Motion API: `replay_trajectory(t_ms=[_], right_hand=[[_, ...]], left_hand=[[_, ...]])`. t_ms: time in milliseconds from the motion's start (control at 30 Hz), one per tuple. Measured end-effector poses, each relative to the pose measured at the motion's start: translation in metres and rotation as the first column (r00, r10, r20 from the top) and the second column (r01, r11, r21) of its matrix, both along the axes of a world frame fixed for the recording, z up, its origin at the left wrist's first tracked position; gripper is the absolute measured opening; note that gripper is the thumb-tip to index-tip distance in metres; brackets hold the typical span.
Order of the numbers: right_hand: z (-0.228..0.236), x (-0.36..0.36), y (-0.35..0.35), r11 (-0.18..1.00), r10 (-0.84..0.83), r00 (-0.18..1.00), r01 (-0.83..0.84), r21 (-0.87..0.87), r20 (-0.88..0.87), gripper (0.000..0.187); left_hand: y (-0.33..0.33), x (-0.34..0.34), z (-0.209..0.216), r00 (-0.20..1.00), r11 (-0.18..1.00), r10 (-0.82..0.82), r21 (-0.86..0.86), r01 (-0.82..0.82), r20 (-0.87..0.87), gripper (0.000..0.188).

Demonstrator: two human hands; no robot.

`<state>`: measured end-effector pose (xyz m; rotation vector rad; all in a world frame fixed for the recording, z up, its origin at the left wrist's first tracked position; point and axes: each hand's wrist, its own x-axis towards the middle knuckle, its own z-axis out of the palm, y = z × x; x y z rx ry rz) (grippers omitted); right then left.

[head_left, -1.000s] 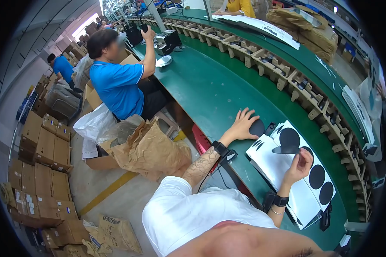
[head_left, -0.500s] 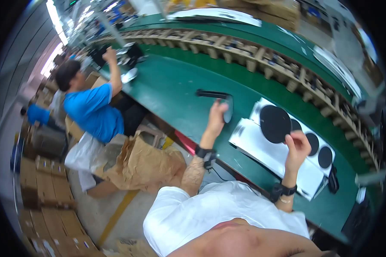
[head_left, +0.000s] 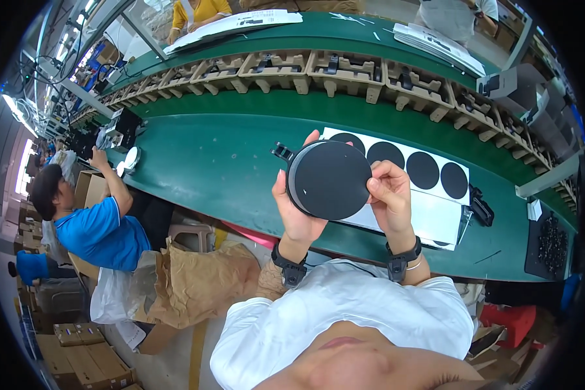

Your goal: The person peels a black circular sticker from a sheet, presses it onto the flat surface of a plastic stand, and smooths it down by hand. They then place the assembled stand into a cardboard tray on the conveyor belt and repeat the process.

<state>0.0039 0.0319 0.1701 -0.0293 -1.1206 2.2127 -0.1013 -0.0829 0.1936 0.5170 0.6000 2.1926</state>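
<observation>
My left hand (head_left: 300, 224) holds a round base with a grey rim (head_left: 293, 184) from below and the left, its fingers wrapped round the edge. A black hinged arm (head_left: 282, 152) sticks out from that base at its upper left. Over the base's face lies a black round pad (head_left: 335, 185), covering most of it. My right hand (head_left: 392, 198) pinches the pad's right edge between thumb and fingers. Beyond and right of my hands, a white backing sheet (head_left: 413, 211) on the green table (head_left: 201, 156) carries several more black round pads (head_left: 424, 170).
Moulded trays (head_left: 348, 73) with black parts run along the table's far side. A black cable-like item (head_left: 480, 208) lies beside the sheet; a dark mat with small parts (head_left: 548, 244) is at far right. A person in blue (head_left: 104, 234) works at left, near a brown paper bag (head_left: 205, 283).
My two hands have come together: the base in my left hand now faces me, and the pad in my right hand has moved left onto it. The view has turned and steadied.
</observation>
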Motion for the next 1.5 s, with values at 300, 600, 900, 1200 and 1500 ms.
replay_trajectory(t_ms=[300, 600, 900, 1200, 1500], right_hand=[[0.0, 0.0, -0.005, 0.998, -0.06, 0.998, 0.06, -0.002, 0.035, 0.01], [-0.003, 0.003, -0.002, 0.995, -0.083, 0.997, 0.082, 0.057, 0.011, 0.008], [0.0, 0.004, -0.004, 0.963, -0.21, 0.977, 0.201, 0.181, 0.03, 0.009], [0.007, -0.006, -0.003, 0.793, -0.484, 0.869, 0.384, 0.473, 0.106, 0.011], [0.013, -0.006, 0.03, 0.45, -0.738, 0.631, 0.199, 0.87, 0.238, 0.021]], left_hand=[[0.003, 0.001, -0.004, 0.993, 0.998, -0.064, -0.02, 0.062, -0.094, 0.073], [0.007, 0.002, -0.005, 0.991, 0.993, -0.114, -0.012, 0.114, -0.076, 0.077], [0.01, 0.006, -0.003, 0.979, 0.995, -0.101, 0.007, 0.104, -0.176, 0.087], [0.008, -0.002, -0.013, 0.951, 0.999, -0.009, -0.035, -0.002, -0.31, 0.086], [0.009, -0.005, -0.014, 0.991, 0.991, -0.08, 0.101, 0.092, -0.11, 0.08]])
